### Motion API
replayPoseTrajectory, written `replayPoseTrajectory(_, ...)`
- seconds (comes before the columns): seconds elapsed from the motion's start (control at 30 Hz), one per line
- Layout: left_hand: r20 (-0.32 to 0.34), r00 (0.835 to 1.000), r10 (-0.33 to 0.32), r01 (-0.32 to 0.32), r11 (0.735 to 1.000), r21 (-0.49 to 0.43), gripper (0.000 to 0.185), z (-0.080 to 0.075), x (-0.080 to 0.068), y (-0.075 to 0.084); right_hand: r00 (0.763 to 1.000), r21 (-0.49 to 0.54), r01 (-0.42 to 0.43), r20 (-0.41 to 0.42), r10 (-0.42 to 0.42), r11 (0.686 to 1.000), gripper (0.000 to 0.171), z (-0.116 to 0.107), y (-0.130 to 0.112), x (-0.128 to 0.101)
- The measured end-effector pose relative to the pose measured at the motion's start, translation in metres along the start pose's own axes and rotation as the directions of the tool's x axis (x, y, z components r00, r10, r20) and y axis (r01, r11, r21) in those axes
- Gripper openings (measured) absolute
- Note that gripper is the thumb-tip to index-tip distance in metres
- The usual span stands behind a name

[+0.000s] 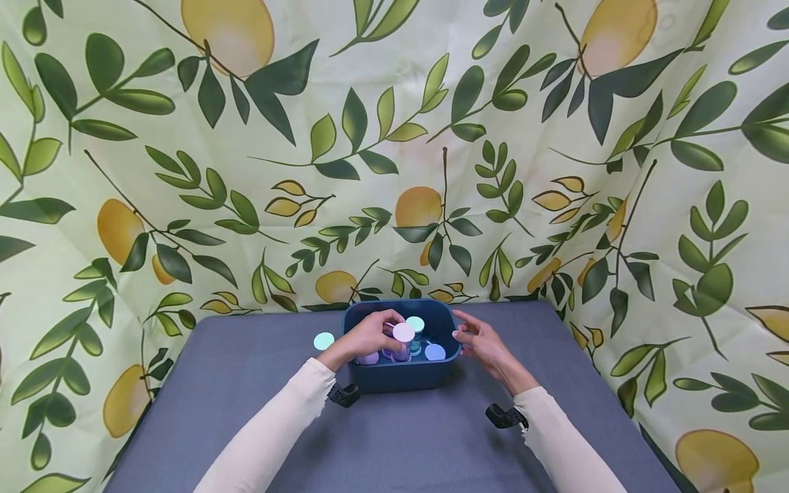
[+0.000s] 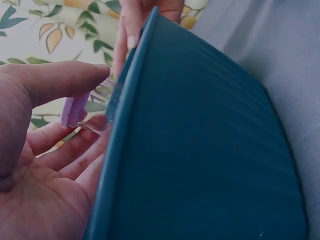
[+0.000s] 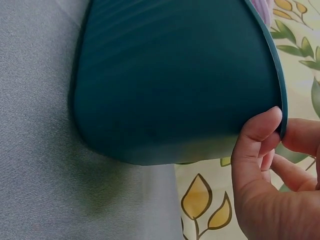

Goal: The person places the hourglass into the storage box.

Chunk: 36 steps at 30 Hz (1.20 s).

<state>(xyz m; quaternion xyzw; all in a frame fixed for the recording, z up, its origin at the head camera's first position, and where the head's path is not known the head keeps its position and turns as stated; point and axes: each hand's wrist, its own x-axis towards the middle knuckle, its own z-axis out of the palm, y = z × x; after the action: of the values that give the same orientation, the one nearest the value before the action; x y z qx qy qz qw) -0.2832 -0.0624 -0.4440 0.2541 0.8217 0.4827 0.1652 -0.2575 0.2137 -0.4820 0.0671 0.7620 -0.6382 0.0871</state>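
a dark teal plastic tub (image 1: 403, 376) stands on the grey desk (image 1: 246, 383) near its far edge, in front of a hanging cloth printed with lemons and leaves (image 1: 394, 137). inside it stand several small clear jars with round pastel lids: a lilac-lidded jar (image 1: 403, 333) near the middle, a mint-lidded jar (image 1: 416, 324) just behind it, and a pale blue lid (image 1: 435, 352) toward the right wall. the left hand (image 1: 370, 334) reaches over the tub's left rim, its fingers (image 2: 70, 80) curled round the lilac-lidded jar, thumb above and the other fingers below, as the left wrist view shows with a lilac lid (image 2: 74, 110) and clear glass caught between them. the right hand (image 1: 483, 342) is at the tub's right rim, where the thumb (image 3: 260, 131) presses the outer wall and the remaining fingers hook over the edge, pinching the rim. a lone mint lid (image 1: 323, 340) lies flat on the desk just left of the tub, apart from it. both forearms wear cream sleeves (image 1: 277, 424), with a black strap at each wrist.
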Motion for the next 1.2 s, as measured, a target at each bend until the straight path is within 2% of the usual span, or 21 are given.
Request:
replayPoseTrajectory(0.33, 0.023, 1.000, 0.003, -0.005, 0.998, 0.062, 0.038, 0.005, 0.005, -0.004, 0.998, 0.036, 0.030, 0.059, -0.032, 0.999, 0.055, -0.004, 0.002, 0.002)
replayPoseTrajectory(0.9, 0.057, 0.997, 0.043, -0.048, 0.994, 0.093, 0.034, 0.014, 0.010, -0.006, 0.997, 0.043, 0.033, 0.062, -0.036, 0.999, 0.056, -0.003, 0.001, 0.000)
replayPoseTrajectory(1.2, 0.089, 0.993, 0.073, -0.084, 0.988, 0.127, 0.038, 0.020, 0.015, -0.010, 1.000, 0.036, 0.012, 0.027, -0.013, 0.999, 0.056, -0.001, 0.003, 0.001)
